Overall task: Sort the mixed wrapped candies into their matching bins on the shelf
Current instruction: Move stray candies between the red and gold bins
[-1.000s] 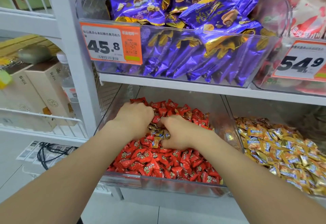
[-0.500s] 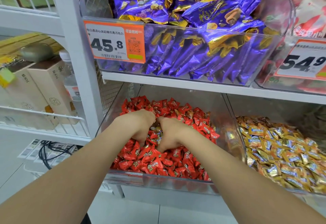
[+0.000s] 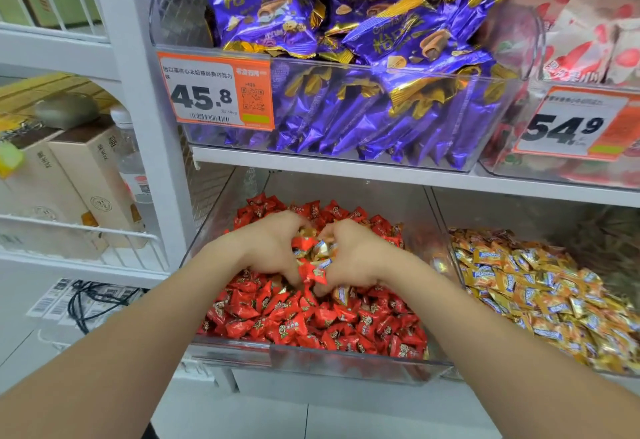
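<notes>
left hand (image 3: 273, 248), right hand (image 3: 358, 255): curled together, cupping a red-and-gold clump (image 3: 313, 253) | clump: atop the pile in red bin (image 3: 346, 364) | right: gold candies (image 3: 540, 286) | shelf above: purple packs (image 3: 346, 109)

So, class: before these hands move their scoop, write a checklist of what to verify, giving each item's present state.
1. Both hands hold the scoop: left hand and right hand cup the handful. Ok.
2. Handful is gold candies only: red candies are mixed in. Not ok.
3. Gold bin open on top. Ok.
4. Red bin free of gold strays: one stray lies below the right hand. Not ok.
5. Nothing slipping out underneath. Cannot tell.
</notes>
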Motion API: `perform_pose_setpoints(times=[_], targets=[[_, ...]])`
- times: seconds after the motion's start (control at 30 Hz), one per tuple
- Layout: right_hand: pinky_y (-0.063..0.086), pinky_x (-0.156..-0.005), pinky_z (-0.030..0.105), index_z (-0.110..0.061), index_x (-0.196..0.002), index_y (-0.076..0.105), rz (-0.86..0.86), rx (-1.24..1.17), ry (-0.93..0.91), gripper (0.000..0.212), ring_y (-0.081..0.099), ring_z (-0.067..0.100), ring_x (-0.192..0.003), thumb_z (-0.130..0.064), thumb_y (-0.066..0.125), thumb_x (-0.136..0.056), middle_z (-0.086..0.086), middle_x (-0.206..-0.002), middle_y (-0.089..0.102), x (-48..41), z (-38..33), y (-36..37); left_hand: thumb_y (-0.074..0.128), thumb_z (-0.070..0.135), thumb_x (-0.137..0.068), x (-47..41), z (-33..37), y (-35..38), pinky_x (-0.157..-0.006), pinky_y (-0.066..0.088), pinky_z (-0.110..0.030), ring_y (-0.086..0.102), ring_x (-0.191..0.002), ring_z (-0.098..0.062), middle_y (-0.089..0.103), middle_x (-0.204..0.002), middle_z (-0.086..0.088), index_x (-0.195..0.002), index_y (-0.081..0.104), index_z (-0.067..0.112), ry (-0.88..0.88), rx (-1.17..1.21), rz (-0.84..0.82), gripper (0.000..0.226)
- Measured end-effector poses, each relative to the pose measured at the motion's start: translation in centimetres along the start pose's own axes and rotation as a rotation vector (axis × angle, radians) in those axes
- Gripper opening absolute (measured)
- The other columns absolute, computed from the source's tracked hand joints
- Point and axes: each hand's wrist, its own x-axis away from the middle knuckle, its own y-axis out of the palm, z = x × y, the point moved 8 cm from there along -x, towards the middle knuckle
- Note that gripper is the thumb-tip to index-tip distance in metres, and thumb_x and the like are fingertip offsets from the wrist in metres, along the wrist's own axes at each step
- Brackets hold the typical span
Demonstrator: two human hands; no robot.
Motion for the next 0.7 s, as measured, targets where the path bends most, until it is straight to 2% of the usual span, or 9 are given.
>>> perform_pose_setpoints(times=[0.1, 0.17, 0.27, 0.33, 0.47, 0.53, 0.6, 0.63, 0.7], targets=[[0.056, -0.082, 0.028, -0.03, -0.125, 0.067, 0.116, 0.029, -0.083, 0.075, 0.069, 0.015, -0.096, -0.033, 0.1, -0.057, -0.008, -0.106, 0.071, 2.1, 0.4, -3.0, 0.097, 0.039, -0.044, 0.8, 1.6, -1.3, -0.077, 0.058, -0.03, 0.069, -0.084, -0.009, 0.072, -0.1, 0.009, -0.12, 0.065, 0.027, 0.097, 0.115, 0.079, 0.083], [0.052, -0.087, 0.03, -0.033, -0.131, 0.062, 0.091, 0.113, -0.097, 0.078, 0.058, 0.015, -0.106, -0.036, 0.096, -0.062, -0.007, -0.115, 0.063, 3.5, 1.2, -3.4, 0.099, 0.032, -0.054, 1.6, 2.6, -0.7, -0.072, 0.06, -0.034, 0.072, -0.079, -0.016, 0.075, -0.1, 0.004, -0.122, 0.062, 0.029, 0.122, 0.198, 0.025, 0.077], [0.05, -0.098, 0.034, -0.037, -0.131, 0.059, -0.015, 0.182, -0.1, 0.083, 0.05, 0.015, -0.116, -0.049, 0.098, -0.059, -0.009, -0.125, 0.058, 5.1, 2.1, -2.5, 0.096, 0.043, -0.065, 2.3, 3.6, 0.7, -0.09, 0.052, -0.03, 0.062, -0.103, -0.011, 0.066, -0.116, 0.013, -0.128, 0.06, 0.034, 0.151, 0.045, -0.013, 0.073], [0.049, -0.097, 0.033, -0.039, -0.13, 0.06, -0.055, 0.2, -0.117, 0.079, 0.052, 0.015, -0.117, -0.05, 0.098, -0.062, -0.01, -0.125, 0.058, 5.7, 2.3, -2.2, 0.092, 0.05, -0.069, 2.5, 3.8, 1.2, -0.098, 0.048, -0.03, 0.056, -0.111, -0.007, 0.062, -0.121, 0.016, -0.129, 0.059, 0.036, 0.162, -0.027, -0.011, 0.07], [0.043, -0.078, 0.025, -0.041, -0.129, 0.06, -0.062, 0.146, -0.163, 0.062, 0.053, -0.002, -0.09, -0.046, 0.092, -0.076, -0.015, -0.105, 0.055, 6.3, 3.0, -2.7, 0.09, 0.045, -0.076, 2.7, 4.2, 1.3, -0.087, 0.051, -0.03, 0.059, -0.096, 0.002, 0.065, -0.107, 0.019, -0.109, 0.06, 0.037, 0.157, -0.009, -0.029, 0.045], [0.041, -0.08, 0.026, -0.045, -0.125, 0.061, -0.054, 0.12, -0.166, 0.048, 0.047, -0.007, -0.083, -0.044, 0.087, -0.084, -0.015, -0.102, 0.053, 6.4, 3.6, -2.7, 0.091, 0.044, -0.076, 2.7, 4.3, 1.3, -0.086, 0.047, -0.028, 0.056, -0.098, 0.003, 0.065, -0.103, 0.021, -0.115, 0.062, 0.038, 0.16, -0.034, -0.021, 0.048], [0.039, -0.081, 0.028, -0.044, -0.122, 0.062, -0.032, 0.118, -0.175, 0.039, 0.044, -0.008, -0.08, -0.042, 0.082, -0.089, -0.017, -0.091, 0.051, 6.4, 3.8, -2.9, 0.093, 0.039, -0.074, 2.7, 4.4, 1.6, -0.089, 0.05, -0.027, 0.06, -0.099, 0.0, 0.068, -0.103, 0.019, -0.131, 0.059, 0.041, 0.18, 0.007, -0.053, 0.067], [0.039, -0.078, 0.029, -0.043, -0.122, 0.063, -0.021, 0.119, -0.185, 0.035, 0.043, -0.008, -0.076, -0.041, 0.08, -0.091, -0.017, -0.083, 0.05, 6.4, 3.7, -2.9, 0.093, 0.038, -0.074, 2.7, 4.6, 1.8, -0.09, 0.051, -0.027, 0.061, -0.099, -0.003, 0.068, -0.105, 0.018, -0.136, 0.056, 0.043, 0.197, 0.006, -0.069, 0.073], [0.04, -0.065, 0.025, -0.039, -0.121, 0.064, -0.004, 0.097, -0.208, 0.026, 0.048, -0.005, -0.062, -0.036, 0.073, -0.097, -0.013, -0.072, 0.053, 6.6, 3.3, -3.1, 0.089, 0.04, -0.079, 2.6, 4.9, 2.0, -0.089, 0.053, -0.03, 0.062, -0.095, -0.006, 0.067, -0.105, 0.015, -0.136, 0.057, 0.044, 0.233, -0.047, -0.062, 0.065]])
